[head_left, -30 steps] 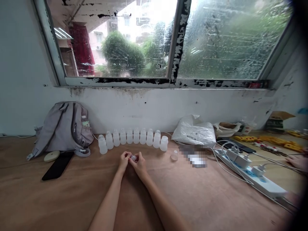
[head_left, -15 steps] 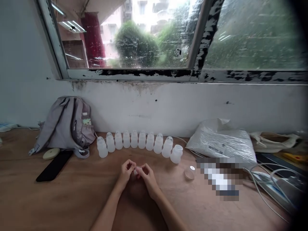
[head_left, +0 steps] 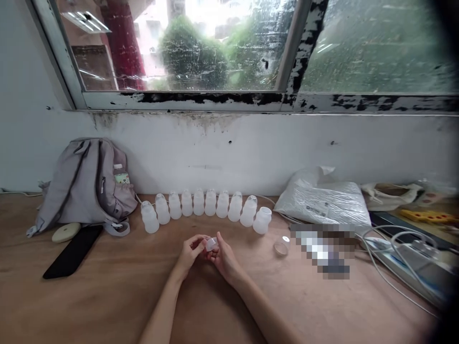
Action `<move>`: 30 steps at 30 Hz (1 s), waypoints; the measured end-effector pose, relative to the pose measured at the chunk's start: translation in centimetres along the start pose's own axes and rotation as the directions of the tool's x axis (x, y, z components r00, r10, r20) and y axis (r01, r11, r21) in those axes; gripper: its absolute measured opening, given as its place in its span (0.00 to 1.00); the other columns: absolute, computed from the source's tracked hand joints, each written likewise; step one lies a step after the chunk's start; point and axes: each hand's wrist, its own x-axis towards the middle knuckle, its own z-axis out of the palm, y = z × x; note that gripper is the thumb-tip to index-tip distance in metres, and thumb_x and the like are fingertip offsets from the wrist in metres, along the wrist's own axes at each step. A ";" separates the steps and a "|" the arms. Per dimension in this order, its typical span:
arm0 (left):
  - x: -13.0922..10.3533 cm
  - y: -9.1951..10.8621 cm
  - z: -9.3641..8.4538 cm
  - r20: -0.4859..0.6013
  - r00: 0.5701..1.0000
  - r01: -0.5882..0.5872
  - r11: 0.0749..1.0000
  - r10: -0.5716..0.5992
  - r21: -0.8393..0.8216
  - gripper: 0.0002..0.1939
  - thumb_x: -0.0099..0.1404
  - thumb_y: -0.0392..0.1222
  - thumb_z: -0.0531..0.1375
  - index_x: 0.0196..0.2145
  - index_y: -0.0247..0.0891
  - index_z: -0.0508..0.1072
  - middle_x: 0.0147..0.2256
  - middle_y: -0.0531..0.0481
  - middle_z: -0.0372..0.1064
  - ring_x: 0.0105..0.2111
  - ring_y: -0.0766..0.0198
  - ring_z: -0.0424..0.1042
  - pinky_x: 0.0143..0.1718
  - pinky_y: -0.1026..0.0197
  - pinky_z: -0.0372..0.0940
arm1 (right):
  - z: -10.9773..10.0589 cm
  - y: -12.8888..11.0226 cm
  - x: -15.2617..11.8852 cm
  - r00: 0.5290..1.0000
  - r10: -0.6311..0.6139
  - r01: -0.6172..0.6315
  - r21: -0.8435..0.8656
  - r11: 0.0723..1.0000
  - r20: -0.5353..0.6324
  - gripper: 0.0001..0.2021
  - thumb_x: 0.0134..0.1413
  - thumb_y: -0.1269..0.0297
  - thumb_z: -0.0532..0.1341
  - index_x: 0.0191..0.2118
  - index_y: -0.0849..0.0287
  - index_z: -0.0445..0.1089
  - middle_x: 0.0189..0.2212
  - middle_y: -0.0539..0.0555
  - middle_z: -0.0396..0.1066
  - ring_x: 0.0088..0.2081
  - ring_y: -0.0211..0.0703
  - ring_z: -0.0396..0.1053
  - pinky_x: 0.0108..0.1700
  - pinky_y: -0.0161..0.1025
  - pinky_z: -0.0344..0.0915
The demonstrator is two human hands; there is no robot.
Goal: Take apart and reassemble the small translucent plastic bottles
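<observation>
Above the front middle of the table, my left hand (head_left: 191, 253) closes thumb and fingers on a small translucent white plastic piece (head_left: 211, 244). Its exact kind is too small to make out. My right hand (head_left: 225, 263) holds the piece from the other side, its thumb against it and its fingers curled underneath. Beyond the hands stands a curved row of several frosted baby bottles (head_left: 198, 204), most under clear domed caps. At the row's right end, one bottle (head_left: 262, 221) has an open neck and no cap. A loose clear domed cap (head_left: 281, 246) rests right of my hands.
Left on the wooden table (head_left: 107, 306) are a grey backpack (head_left: 86, 181), a black flat case (head_left: 73, 253) and a cream round object (head_left: 66, 232). At right lie a silver plastic package (head_left: 322, 200), a blurred-out item (head_left: 319, 251), cables and a power strip (head_left: 401, 267).
The small piece has turned and come up into clearer view between my hands. My right thumb has straightened upward and its fingers have spread beneath. The camera view has shifted slightly.
</observation>
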 end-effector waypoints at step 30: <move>-1.9 -1.6 2.4 -0.331 0.943 -0.124 0.958 0.031 -0.261 0.11 0.47 0.43 0.62 0.27 0.33 0.75 0.27 0.47 0.73 0.26 0.64 0.70 0.29 0.62 0.66 | 1.3 2.0 -3.4 0.833 -0.551 0.359 -0.714 0.602 -0.046 0.17 0.42 0.51 0.58 0.34 0.60 0.64 0.15 0.44 0.58 0.15 0.31 0.54 0.15 0.28 0.53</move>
